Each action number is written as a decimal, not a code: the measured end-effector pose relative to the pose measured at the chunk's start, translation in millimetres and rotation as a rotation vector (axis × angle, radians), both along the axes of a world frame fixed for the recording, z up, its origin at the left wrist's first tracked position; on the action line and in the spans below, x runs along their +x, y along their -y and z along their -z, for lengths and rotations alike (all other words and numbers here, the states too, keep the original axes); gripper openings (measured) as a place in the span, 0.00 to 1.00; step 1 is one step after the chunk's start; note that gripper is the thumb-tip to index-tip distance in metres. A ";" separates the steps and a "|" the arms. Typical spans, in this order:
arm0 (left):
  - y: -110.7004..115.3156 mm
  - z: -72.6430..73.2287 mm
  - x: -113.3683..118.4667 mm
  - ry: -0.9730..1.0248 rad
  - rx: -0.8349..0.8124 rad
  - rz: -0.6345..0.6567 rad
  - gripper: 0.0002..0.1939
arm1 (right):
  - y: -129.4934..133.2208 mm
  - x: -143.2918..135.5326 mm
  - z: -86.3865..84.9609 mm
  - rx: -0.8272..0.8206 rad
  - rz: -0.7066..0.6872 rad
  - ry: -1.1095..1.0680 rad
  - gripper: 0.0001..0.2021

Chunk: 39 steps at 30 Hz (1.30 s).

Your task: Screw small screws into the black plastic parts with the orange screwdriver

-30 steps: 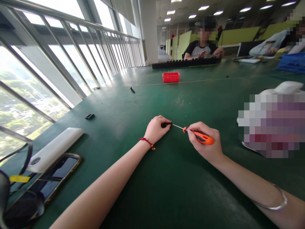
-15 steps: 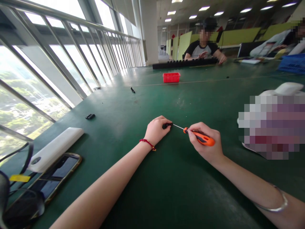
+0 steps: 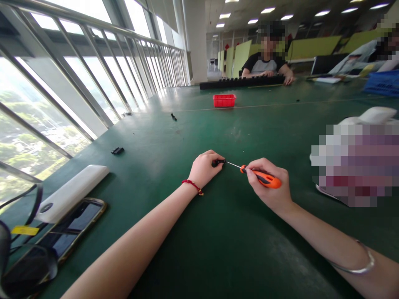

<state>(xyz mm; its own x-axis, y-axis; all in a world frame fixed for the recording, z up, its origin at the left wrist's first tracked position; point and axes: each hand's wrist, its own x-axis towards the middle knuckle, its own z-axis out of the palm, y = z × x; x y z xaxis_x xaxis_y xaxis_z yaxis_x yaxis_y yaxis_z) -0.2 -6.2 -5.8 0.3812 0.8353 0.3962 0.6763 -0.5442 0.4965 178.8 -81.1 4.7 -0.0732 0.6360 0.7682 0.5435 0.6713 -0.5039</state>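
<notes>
Black part [image 3: 219, 162], partly hidden

Open-plan office: yellow-green cubicle partitions [image 3: 314, 47] and ceiling light panels [image 3: 268, 10] far beyond the right hand [image 3: 272, 196]; metal railing [image 3: 93, 25] and windows [image 3: 132, 16] left of the left hand [image 3: 204, 169]; green-topped table [image 3: 202, 245] beneath both.
</notes>
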 end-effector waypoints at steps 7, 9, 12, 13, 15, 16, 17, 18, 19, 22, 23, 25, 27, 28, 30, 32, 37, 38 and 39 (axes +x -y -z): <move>-1.0 1.4 -0.4 0.009 0.001 0.008 0.10 | 0.1 0.3 1.5 -0.015 0.009 -0.014 0.04; -1.2 1.3 -0.5 0.010 0.001 0.011 0.10 | 0.1 0.5 1.8 -0.018 0.011 -0.013 0.04; -1.4 1.2 -0.3 0.013 -0.003 0.010 0.10 | 0.3 0.7 1.8 -0.018 0.010 -0.018 0.04; -1.4 1.2 -0.2 0.014 -0.004 0.010 0.10 | 0.3 0.6 1.7 -0.018 0.009 -0.021 0.04; -1.3 1.5 -0.1 0.015 -0.004 0.008 0.10 | 0.4 0.5 1.7 -0.018 0.005 -0.025 0.04; -1.2 1.6 -0.1 0.016 -0.003 0.007 0.10 | 0.4 0.4 1.7 -0.019 0.002 -0.024 0.04; -1.1 1.6 -0.1 0.017 -0.002 0.005 0.10 | 0.4 0.3 1.8 -0.021 -0.003 -0.024 0.04; -0.9 1.6 -0.1 0.017 -0.002 0.004 0.09 | 0.3 0.3 1.9 -0.024 -0.009 -0.024 0.04; -0.8 1.5 -0.1 0.017 -0.002 0.004 0.09 | 0.2 0.2 2.0 -0.027 -0.012 -0.023 0.04; -0.2 0.9 -0.1 0.015 -0.006 0.008 0.09 | -0.1 0.0 2.1 -0.042 -0.017 -0.024 0.04; -0.1 0.6 0.0 0.017 -0.007 0.009 0.09 | -0.1 -0.2 2.0 -0.052 -0.017 -0.028 0.04; 0.1 0.3 0.1 0.026 -0.008 0.014 0.09 | 0.1 -0.7 1.7 -0.084 -0.016 -0.043 0.03; 0.1 0.3 0.2 0.034 -0.006 0.020 0.09 | 0.9 -1.4 1.3 -0.124 0.002 -0.071 0.04; 0.0 0.3 0.2 0.036 -0.005 0.024 0.09 | 1.3 -1.8 1.2 -0.140 0.011 -0.085 0.04; -0.5 0.6 0.1 0.037 0.000 0.030 0.09 | 1.7 -2.5 1.5 -0.164 0.019 -0.116 0.04; -1.1 0.7 0.0 0.035 0.002 0.028 0.09 | 0.9 -2.7 2.8 -0.162 0.030 -0.155 0.05; -1.6 0.6 -0.2 0.017 0.001 -0.006 0.08 | -4.1 -1.1 6.4 -0.074 0.048 -0.269 0.15; -1.5 0.5 -0.2 0.018 0.002 -0.006 0.08 | -4.3 -0.9 6.4 -0.082 0.043 -0.264 0.16; -1.3 0.6 -0.2 0.020 0.002 -0.002 0.08 | -3.9 -0.9 6.1 -0.104 0.042 -0.249 0.15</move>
<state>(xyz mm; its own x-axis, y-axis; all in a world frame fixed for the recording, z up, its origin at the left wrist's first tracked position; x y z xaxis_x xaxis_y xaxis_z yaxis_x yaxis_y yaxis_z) -0.5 -4.9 -6.3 0.3715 0.8350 0.4059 0.6673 -0.5441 0.5086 177.9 -77.2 -1.4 0.1378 0.7111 0.6895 0.4205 0.5883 -0.6907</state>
